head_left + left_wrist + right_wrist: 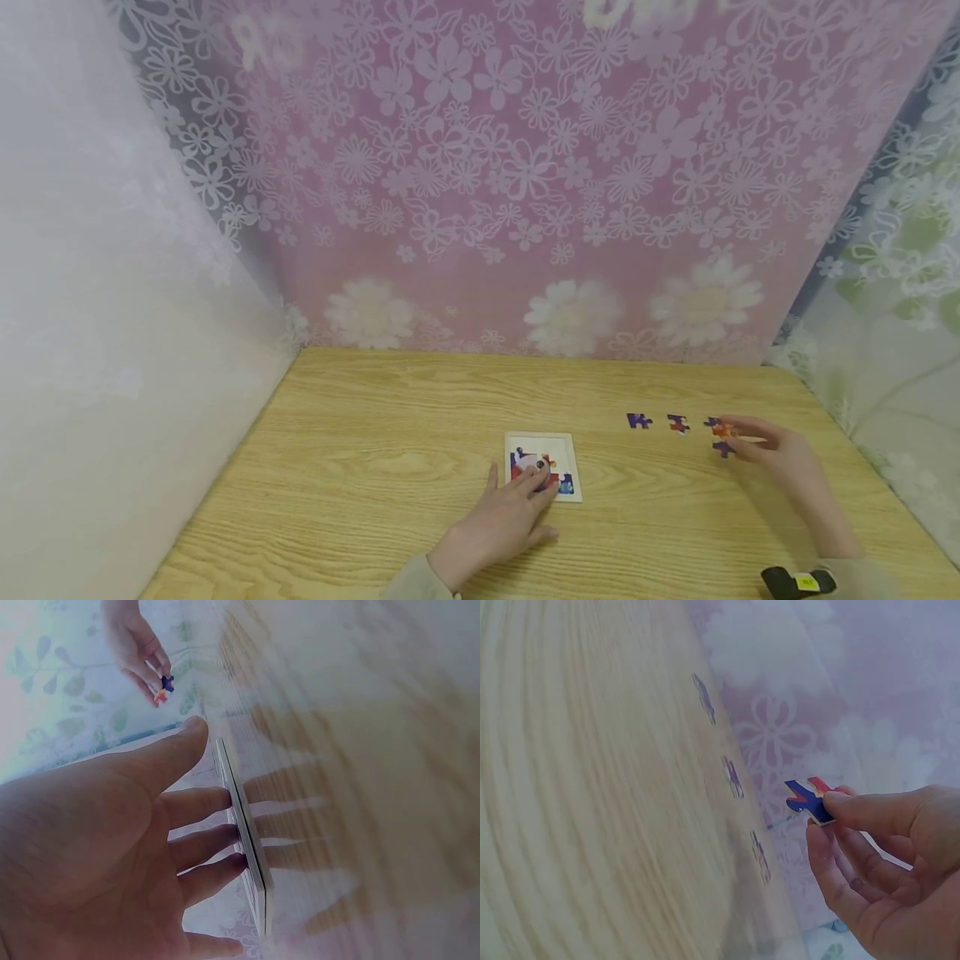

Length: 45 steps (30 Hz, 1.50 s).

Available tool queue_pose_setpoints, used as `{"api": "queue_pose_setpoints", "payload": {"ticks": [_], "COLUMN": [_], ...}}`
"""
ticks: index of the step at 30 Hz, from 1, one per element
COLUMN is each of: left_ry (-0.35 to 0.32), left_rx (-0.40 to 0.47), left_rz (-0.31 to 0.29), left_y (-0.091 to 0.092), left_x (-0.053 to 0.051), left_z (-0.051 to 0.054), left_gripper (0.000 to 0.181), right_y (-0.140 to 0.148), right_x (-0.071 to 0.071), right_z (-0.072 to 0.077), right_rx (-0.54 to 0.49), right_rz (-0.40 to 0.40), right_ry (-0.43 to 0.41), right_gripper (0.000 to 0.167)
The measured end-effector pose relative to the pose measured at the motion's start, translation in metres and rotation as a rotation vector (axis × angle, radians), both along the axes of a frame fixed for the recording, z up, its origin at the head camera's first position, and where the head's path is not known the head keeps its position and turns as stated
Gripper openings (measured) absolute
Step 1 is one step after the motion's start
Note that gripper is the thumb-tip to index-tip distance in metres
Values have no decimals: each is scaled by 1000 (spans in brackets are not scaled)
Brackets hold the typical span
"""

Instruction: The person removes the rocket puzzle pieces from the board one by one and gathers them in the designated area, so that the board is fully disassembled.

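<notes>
One left hand [495,518] laid over the puzzle tray [573,467] from the near side, with fingers straight and spread, gripping nothing, some tips against the tray. Inside the tray, placed pieces [566,483] along the left and near parts, partly covered by the hand; bare and white toward the far side. Well to the right of the tray and slightly beyond, three loose pieces in a row on the table [375,433]: first piece [639,421], middle piece [678,424], third piece [760,857]. Farthest right of the tray, the right hand [783,454], pinching a blue-and-red piece [810,801] between thumb and fingers, clear of the table. Judging by this, probably at the step of picking up a single piece while steadying the tray. Next, likely to call for carrying the piece leftward to the tray, turning to match a gap, then pressing flat; impossible to tell which gap.
</notes>
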<state>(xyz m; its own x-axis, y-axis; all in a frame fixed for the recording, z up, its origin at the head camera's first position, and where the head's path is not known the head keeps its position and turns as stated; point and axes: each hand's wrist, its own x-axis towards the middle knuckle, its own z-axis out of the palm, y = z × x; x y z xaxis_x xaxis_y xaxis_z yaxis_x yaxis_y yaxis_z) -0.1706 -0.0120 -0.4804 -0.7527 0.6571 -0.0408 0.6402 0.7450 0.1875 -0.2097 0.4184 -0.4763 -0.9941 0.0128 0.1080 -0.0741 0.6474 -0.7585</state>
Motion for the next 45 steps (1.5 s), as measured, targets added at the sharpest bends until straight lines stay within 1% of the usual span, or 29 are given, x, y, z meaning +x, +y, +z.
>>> {"api": "queue_pose_setpoints", "payload": {"ticks": [6, 12, 16, 20, 23, 30, 33, 36, 40, 45], "left_ry": [-10, -6, 0, -7, -15, -13, -13, -8, -11, -14], "left_rx": [-9, -19, -20, -17, -10, -9, -9, -9, -4, 21], "left_rz": [5, 10, 8, 12, 16, 20, 17, 14, 9, -5], "left_y": [0, 0, 0, 1, 1, 1, 1, 0, 0, -2], "left_x": [0, 1, 1, 1, 2, 2, 2, 1, 0, -5], "left_z": [1, 1, 1, 1, 2, 3, 2, 0, 0, -1], "left_gripper": [63, 63, 63, 63, 63, 64, 64, 64, 64, 62], "right_y": [11, 19, 23, 26, 27, 26, 24, 23, 23, 22], "right_x": [0, -5, -10, -13, -16, -21, -22, -23, -23, -20], "right_z": [0, -4, -8, -8, -8, -5, -4, -2, -1, 0], "right_rx": [65, 70, 108, 102, 115, 224, 253, 268, 271, 258], "right_rz": [-31, 2, 21, 44, 50, 71, 82, 80, 65, 53], "right_ry": [-58, -118, -152, -204, -221, -207, -192, -185, -184, -142], "right_gripper": [49, 49, 47, 46, 43, 48, 45, 41, 39, 42]}}
